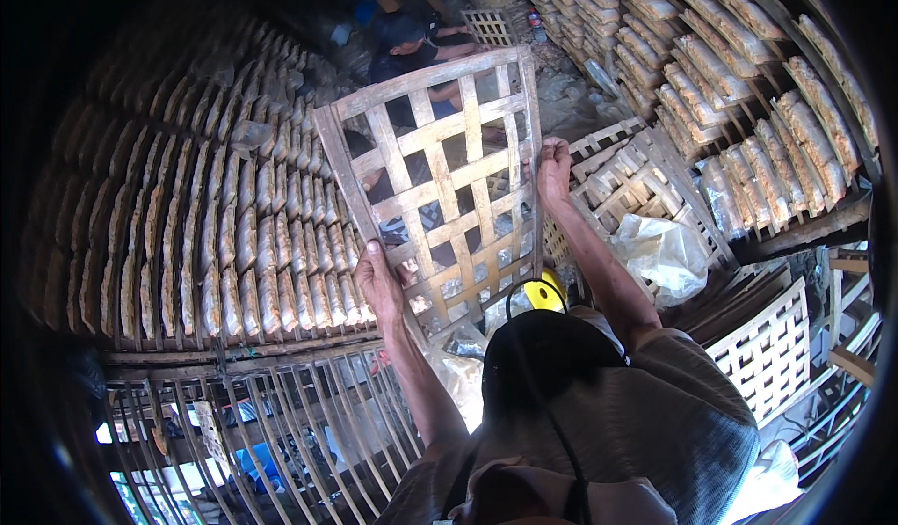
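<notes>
Grips one woven tray (442,186), raised and tilted, with left hand (379,280) low on left rail (348,174) and right hand (555,165) on right rail (532,94), latter grasp partly hidden, apparently a pinch; at left, racked slabs (271,291); at right, second woven tray (629,184), partly under crumpled plastic sheet (666,254)

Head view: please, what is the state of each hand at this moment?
Left hand: closed, holding the woven frame by its left edge.
Right hand: closed, holding the same frame by its right edge.
</notes>
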The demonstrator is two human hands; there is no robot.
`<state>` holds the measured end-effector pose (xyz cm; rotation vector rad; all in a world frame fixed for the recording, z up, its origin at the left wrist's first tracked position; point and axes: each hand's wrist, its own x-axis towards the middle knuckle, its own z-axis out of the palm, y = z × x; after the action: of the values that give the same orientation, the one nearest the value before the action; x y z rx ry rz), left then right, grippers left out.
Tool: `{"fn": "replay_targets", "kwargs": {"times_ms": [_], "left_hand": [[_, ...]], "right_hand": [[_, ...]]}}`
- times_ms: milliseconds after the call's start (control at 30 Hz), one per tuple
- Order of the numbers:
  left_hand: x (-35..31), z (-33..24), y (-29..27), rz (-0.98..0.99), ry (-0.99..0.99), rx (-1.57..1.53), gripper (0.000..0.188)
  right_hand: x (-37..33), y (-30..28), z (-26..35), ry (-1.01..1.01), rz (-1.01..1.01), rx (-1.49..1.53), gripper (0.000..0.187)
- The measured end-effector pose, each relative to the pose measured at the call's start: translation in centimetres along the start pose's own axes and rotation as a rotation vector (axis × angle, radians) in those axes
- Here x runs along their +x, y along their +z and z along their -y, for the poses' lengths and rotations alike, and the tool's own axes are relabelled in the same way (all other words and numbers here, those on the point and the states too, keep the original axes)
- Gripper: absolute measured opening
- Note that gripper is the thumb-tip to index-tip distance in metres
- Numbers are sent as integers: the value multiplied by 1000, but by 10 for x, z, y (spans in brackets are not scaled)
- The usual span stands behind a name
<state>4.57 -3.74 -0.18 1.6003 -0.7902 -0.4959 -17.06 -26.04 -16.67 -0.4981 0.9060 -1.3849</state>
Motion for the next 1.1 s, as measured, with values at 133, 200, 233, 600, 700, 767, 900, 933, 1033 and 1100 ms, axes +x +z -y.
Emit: {"fn": "replay_targets", "kwargs": {"times_ms": [133,200,233,600,700,767,900,933,1033,1100], "left_hand": [[-14,-24,6,-16,134,-32,44],[-27,-42,-12,-74,170,36,43],[-31,-50,-16,-91,172,41,43],[-59,-93,-21,-135,248,126,45],[-62,-96,-22,-121,251,109,44],[-63,-97,-21,-111,254,101,43],[-64,-97,-17,-97,268,104,42],[-64,-96,-16,-89,279,102,42],[-67,-99,-12,-100,281,114,43],[-66,-100,-12,-110,305,143,44]], "right_hand": [[28,-17,14,-525,53,-487,19],[-3,15,44,-435,133,-255,13],[-8,21,62,-442,182,-281,12],[-21,34,132,-588,416,-514,11],[-23,35,139,-711,414,-579,11],[-24,36,143,-755,419,-622,11],[-19,30,142,-842,399,-749,12],[-18,27,142,-866,407,-782,12],[-21,22,144,-931,432,-858,12],[-26,21,145,-971,453,-879,12]]}}
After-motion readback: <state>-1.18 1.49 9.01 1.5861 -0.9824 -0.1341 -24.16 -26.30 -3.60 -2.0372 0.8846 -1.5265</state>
